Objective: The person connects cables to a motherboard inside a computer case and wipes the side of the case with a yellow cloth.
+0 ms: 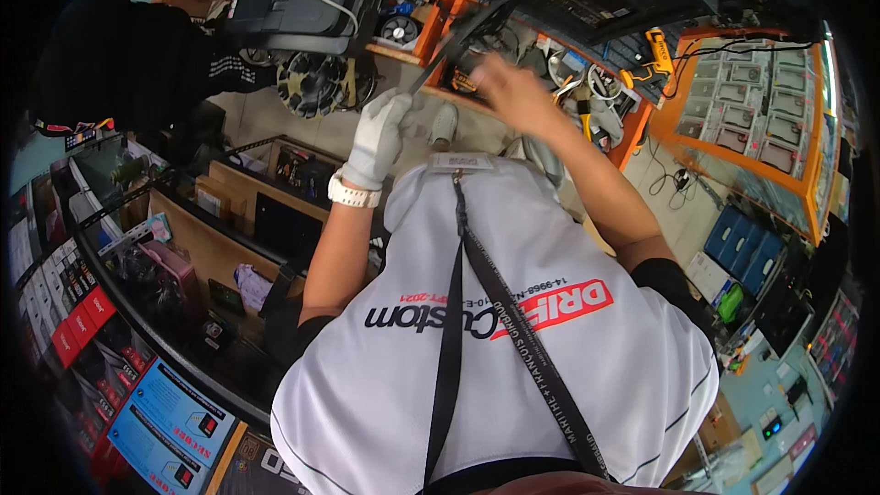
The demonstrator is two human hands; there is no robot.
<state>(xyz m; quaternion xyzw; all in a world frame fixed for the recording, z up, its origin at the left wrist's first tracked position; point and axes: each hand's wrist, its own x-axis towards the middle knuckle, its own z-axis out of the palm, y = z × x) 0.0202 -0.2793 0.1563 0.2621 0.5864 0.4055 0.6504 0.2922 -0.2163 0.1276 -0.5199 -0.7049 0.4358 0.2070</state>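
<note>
The strip (454, 39), thin and dark, slants up and rightward from the left hand (378, 136), which closes narrowly on its lower end; nearest of all, a black lanyard (446, 348) hangs over a white shirt (385, 394). Beyond these, a white watch (354, 192) sits at the wrist of that gloved left hand; the right hand (513, 92), bare and blurred, is just right of the strip, and I cannot tell whether it is wide, narrow or holding anything; farther off are a small fan (400, 30) and a yellow drill (659, 52).
</note>
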